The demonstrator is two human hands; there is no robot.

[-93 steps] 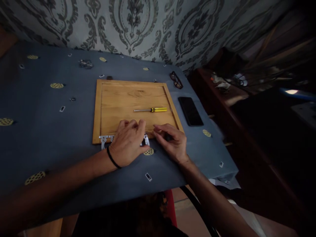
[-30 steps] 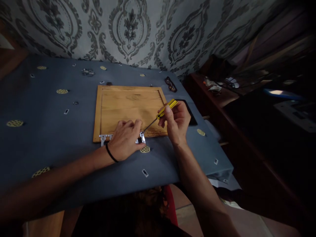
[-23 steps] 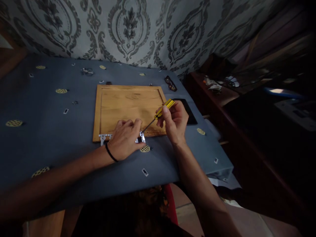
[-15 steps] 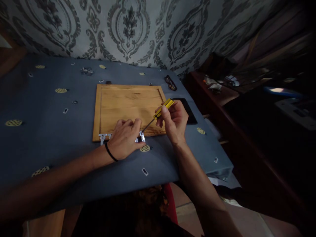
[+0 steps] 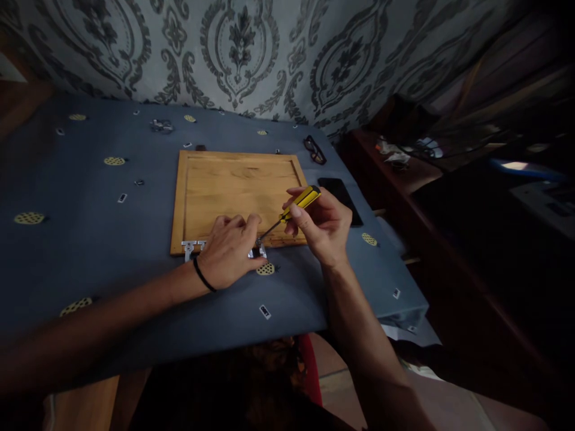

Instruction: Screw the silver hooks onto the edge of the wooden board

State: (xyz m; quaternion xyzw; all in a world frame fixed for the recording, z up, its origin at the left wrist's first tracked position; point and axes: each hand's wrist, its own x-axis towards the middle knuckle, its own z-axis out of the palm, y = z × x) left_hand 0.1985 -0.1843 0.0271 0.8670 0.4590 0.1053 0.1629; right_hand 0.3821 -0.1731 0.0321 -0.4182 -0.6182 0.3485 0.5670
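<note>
A wooden panel lies flat on the blue tablecloth. A metal hinge bracket runs along its near edge. My left hand presses down on that bracket, fingers curled over it. My right hand grips a screwdriver with a yellow and black handle. Its thin shaft slants down to the left, and the tip meets the bracket's right end beside my left fingertips.
A black phone lies just right of the panel, partly behind my right hand. Dark-framed glasses rest near the patterned wall. A small metal part sits at the back. The table's right edge drops to a dark cluttered shelf.
Three seconds ago the screwdriver lay on the panel and both hands were at the bracket. My right hand has since taken it up. Over the last second the handle dipped slightly lower.
</note>
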